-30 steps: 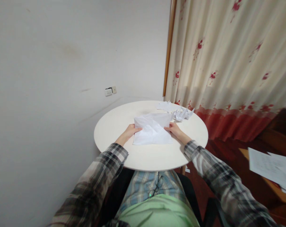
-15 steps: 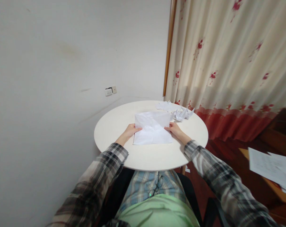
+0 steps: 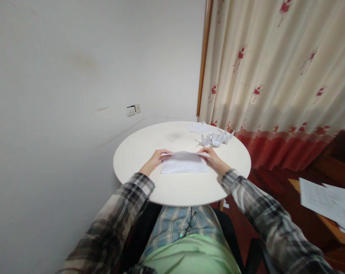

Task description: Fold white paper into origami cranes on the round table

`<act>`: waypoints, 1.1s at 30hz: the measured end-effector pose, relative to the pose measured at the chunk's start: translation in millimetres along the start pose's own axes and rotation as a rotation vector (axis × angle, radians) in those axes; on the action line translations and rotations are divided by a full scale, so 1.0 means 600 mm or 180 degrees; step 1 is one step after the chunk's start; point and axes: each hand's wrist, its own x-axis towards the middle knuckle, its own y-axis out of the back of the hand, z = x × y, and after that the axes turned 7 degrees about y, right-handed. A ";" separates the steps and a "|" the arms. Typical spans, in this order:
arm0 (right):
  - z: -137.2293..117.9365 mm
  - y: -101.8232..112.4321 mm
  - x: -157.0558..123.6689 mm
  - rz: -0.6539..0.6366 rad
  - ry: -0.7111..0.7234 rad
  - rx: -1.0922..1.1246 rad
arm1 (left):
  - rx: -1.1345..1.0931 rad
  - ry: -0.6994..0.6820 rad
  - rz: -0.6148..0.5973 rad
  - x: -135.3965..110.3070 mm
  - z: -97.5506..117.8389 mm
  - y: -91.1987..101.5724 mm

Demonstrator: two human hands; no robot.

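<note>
A white sheet of paper lies on the round white table in front of me, its far part lifted and bent over toward me. My left hand grips the paper at its left side, with the thumb and fingers closed on the raised edge. At the opposite side my right hand pinches the same edge. Part of the fingers of both hands is hidden by the paper.
Several folded paper pieces sit at the table's back right, beside flat white paper. A wall socket is behind the table, and a patterned curtain hangs at right. Printed sheets lie on brown furniture at far right.
The far half of the paper, flat before, has been raised and bent toward me, uncovering the table behind it. Both hands stay in nearly the same place, still holding the sides.
</note>
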 end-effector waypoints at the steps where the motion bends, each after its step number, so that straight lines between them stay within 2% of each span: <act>1: -0.001 0.001 -0.001 0.0011 -0.0007 0.0015 | -0.0009 0.0097 0.0052 -0.001 0.002 -0.001; 5: -0.002 0.003 -0.001 0.0165 -0.0113 -0.0008 | -0.0019 0.0530 0.0221 0.002 0.004 -0.005; 9: -0.002 0.003 0.001 0.0235 -0.0161 -0.0048 | -0.0042 0.0428 0.0340 0.010 -0.002 -0.002; 16: -0.005 0.003 0.001 0.0267 -0.0175 0.0020 | -0.0140 0.0442 0.0305 0.019 -0.012 0.004; 24: 0.010 0.004 0.007 0.0361 -0.0216 0.0048 | -0.0049 0.0011 0.0397 0.020 -0.012 0.008; 29: 0.013 0.004 0.007 0.0307 -0.0251 0.0163 | -0.0423 0.0321 0.0437 0.023 -0.004 0.002; 33: 0.014 0.004 0.008 0.0324 -0.0272 0.0169 | -0.0100 0.0030 0.0485 0.016 0.001 0.000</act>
